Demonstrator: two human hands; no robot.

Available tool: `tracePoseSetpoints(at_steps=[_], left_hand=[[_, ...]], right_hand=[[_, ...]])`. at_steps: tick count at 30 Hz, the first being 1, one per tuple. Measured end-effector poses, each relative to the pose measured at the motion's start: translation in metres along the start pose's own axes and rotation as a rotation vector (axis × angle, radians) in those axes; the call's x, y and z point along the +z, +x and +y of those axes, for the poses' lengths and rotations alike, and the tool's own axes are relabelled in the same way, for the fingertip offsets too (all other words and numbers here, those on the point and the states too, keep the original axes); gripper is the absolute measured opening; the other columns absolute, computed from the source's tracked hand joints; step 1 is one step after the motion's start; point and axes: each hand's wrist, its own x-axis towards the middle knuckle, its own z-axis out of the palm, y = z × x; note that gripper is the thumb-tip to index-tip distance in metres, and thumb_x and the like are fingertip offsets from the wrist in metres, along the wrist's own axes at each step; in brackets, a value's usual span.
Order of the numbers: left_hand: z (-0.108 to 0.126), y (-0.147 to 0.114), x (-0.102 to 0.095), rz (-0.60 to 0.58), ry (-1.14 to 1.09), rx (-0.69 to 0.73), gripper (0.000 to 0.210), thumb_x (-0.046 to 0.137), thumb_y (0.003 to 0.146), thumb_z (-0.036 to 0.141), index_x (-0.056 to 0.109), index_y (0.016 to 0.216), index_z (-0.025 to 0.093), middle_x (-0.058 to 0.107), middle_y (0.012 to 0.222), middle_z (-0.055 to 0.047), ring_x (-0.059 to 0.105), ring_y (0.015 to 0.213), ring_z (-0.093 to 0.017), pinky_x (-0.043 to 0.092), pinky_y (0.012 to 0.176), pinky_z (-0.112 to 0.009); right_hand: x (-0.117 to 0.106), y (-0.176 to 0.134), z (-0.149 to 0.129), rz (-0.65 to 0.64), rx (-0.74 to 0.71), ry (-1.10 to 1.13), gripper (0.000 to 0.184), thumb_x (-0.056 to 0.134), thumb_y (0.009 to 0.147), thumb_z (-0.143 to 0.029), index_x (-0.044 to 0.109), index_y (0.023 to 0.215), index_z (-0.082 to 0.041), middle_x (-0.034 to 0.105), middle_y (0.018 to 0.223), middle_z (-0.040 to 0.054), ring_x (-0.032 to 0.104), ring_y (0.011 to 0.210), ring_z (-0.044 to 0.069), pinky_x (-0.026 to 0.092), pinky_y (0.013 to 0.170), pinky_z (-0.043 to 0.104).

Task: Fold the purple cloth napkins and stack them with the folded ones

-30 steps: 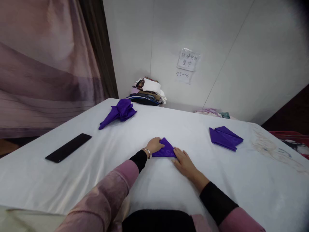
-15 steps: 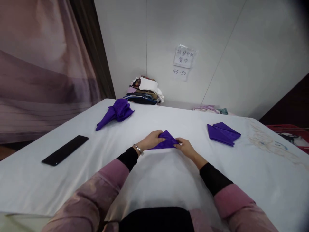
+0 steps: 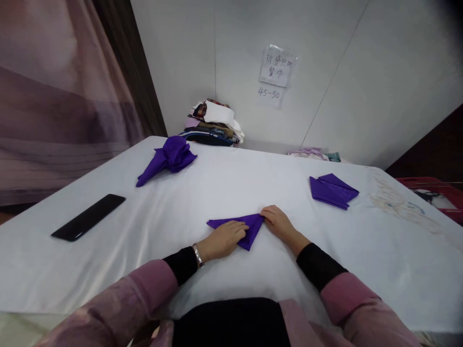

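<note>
A purple cloth napkin (image 3: 254, 226), folded to a triangle, lies on the white-covered table with one point facing me. My left hand (image 3: 224, 239) rests flat across its middle, fingers stretched out and hiding part of the cloth. At the napkin's right corner, my right hand (image 3: 278, 222) pinches the edge between thumb and fingers. Two more purple napkins lie farther off: a bunched one with a long tail (image 3: 168, 159) at the far left, and a flat folded one (image 3: 333, 191) at the right.
A long black tray-like slab (image 3: 89, 218) lies on the table (image 3: 144, 284) at the left. Beyond the far edge are a stack of folded clothes (image 3: 215, 123) and more cloth (image 3: 313, 153). Handwritten signs (image 3: 278, 66) hang on the wall. A red basket (image 3: 427, 182) stands at right.
The purple napkin has come nearer and been turned, its point now towards me instead of away. My left hand went from pinching its left side to lying flat on it; my right hand still pinches.
</note>
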Motion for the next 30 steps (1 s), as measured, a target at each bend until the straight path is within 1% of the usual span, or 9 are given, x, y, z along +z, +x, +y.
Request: tracePoseSetpoints(at_steps=[5,8,11,15,18,20,23,28,30], left_hand=[[0.004,0.003,-0.026,-0.085,-0.184,-0.021,0.023,0.062,0.077,0.03,0.056,0.097,0.019,0.054,0.128,-0.01,0.045,0.122,-0.026,0.034,0.102,-0.043],[0.004,0.012,-0.028,-0.074,-0.203,-0.079,0.032,0.052,0.083,0.047,0.057,0.102,0.021,0.054,0.128,-0.009,0.047,0.121,-0.025,0.037,0.099,-0.043],[0.003,0.02,-0.013,-0.031,-0.113,-0.147,0.046,0.045,0.087,0.05,0.049,0.122,0.021,0.042,0.14,-0.011,0.035,0.13,-0.027,0.028,0.105,-0.046],[0.001,0.022,0.008,-0.096,-0.04,-0.152,0.063,0.04,0.088,0.054,0.032,0.138,0.017,0.032,0.146,-0.014,0.023,0.136,-0.027,0.019,0.109,-0.048],[0.0,0.02,0.013,-0.073,-0.032,-0.133,0.061,0.04,0.088,0.052,0.032,0.138,0.018,0.033,0.145,-0.013,0.023,0.136,-0.026,0.018,0.109,-0.048],[0.002,0.02,0.012,-0.02,-0.047,-0.108,0.056,0.045,0.088,0.046,0.035,0.136,0.021,0.036,0.144,-0.011,0.026,0.135,-0.026,0.019,0.108,-0.047],[0.005,0.02,0.008,0.051,-0.071,-0.086,0.052,0.05,0.086,0.033,0.035,0.136,0.025,0.039,0.142,-0.008,0.031,0.132,-0.025,0.022,0.108,-0.046],[0.005,0.02,0.007,-0.007,-0.059,-0.114,0.067,0.053,0.084,0.044,0.024,0.141,0.025,0.026,0.149,-0.009,0.022,0.136,-0.027,0.022,0.107,-0.048],[0.002,0.02,0.01,-0.033,-0.057,-0.116,0.07,0.05,0.085,0.048,0.018,0.143,0.024,0.025,0.149,-0.01,0.021,0.137,-0.026,0.021,0.108,-0.048]], right_hand=[[-0.002,-0.006,0.003,0.02,0.0,0.04,0.029,0.047,0.087,-0.012,0.063,0.108,-0.022,0.064,0.104,0.0083,0.056,0.096,0.02,0.048,0.084,0.04],[0.0,-0.009,0.004,0.023,0.005,0.054,0.031,0.046,0.087,-0.013,0.062,0.112,-0.023,0.064,0.108,0.0083,0.057,0.1,0.021,0.048,0.086,0.041],[0.0,-0.012,0.007,0.01,0.02,0.076,0.032,0.046,0.087,-0.014,0.062,0.112,-0.022,0.064,0.109,0.0085,0.057,0.102,0.02,0.047,0.088,0.042],[-0.006,-0.012,-0.003,0.008,0.164,0.119,0.036,0.042,0.087,-0.016,0.058,0.119,-0.021,0.06,0.12,0.0096,0.053,0.113,0.021,0.043,0.096,0.043],[-0.01,-0.001,-0.034,-0.019,0.204,0.088,0.04,0.04,0.09,-0.022,0.049,0.129,-0.018,0.051,0.132,0.0112,0.037,0.128,0.023,0.03,0.105,0.049],[-0.009,0.01,-0.061,-0.113,0.117,0.094,0.044,0.041,0.091,-0.031,0.044,0.133,-0.018,0.045,0.138,0.0098,0.029,0.133,0.023,0.02,0.109,0.05],[-0.002,0.025,-0.087,-0.261,0.051,0.128,0.055,0.04,0.091,-0.045,0.035,0.138,-0.018,0.033,0.145,0.0099,0.019,0.137,0.023,0.014,0.111,0.049],[0.007,0.022,-0.077,-0.331,0.267,0.034,0.064,0.039,0.09,-0.049,0.033,0.139,-0.008,0.027,0.147,0.0173,0.016,0.137,0.028,0.014,0.11,0.05],[0.008,0.013,-0.069,-0.316,0.284,-0.007,0.064,0.039,0.09,-0.049,0.032,0.139,-0.008,0.028,0.146,0.0175,0.018,0.137,0.028,0.014,0.11,0.05]])
